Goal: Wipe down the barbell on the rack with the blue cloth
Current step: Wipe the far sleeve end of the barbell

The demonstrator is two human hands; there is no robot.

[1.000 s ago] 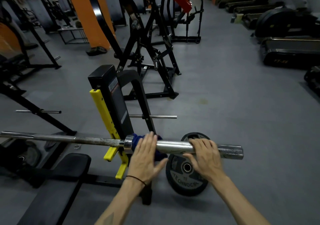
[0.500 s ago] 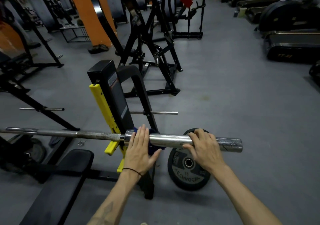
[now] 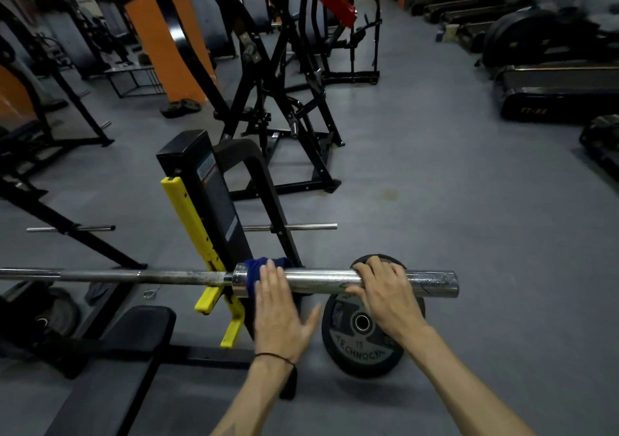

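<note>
While my left hand (image 3: 279,305) lies flat on the blue cloth (image 3: 259,269) with the fingers straight and close together and the thumb spread out to the right, it presses the cloth onto the near side of the barbell (image 3: 335,279). The cloth is wrapped around the thick chrome sleeve, just to the right of the collar, and only its far and left parts show past my fingers. My right hand (image 3: 385,290) is further right on the same sleeve, with the fingers curled over the top of it, so it holds the bar steady.

The barbell rests across the rack (image 3: 214,207), on the yellow hook (image 3: 209,296), and its thin, stained shaft runs away to the left edge of the view. Behind the sleeve, on the floor, a black weight plate (image 3: 363,331) leans upright, and to the near left I see the black bench pad (image 3: 114,352).

I judge that I am in the wiping step, working on the sleeve near the collar. The next move asks me to keep firm pressure and slide the cloth along the sleeve toward my right hand, which must then give way. The long shaft on the left looks dirty and seems to need wiping too.
</note>
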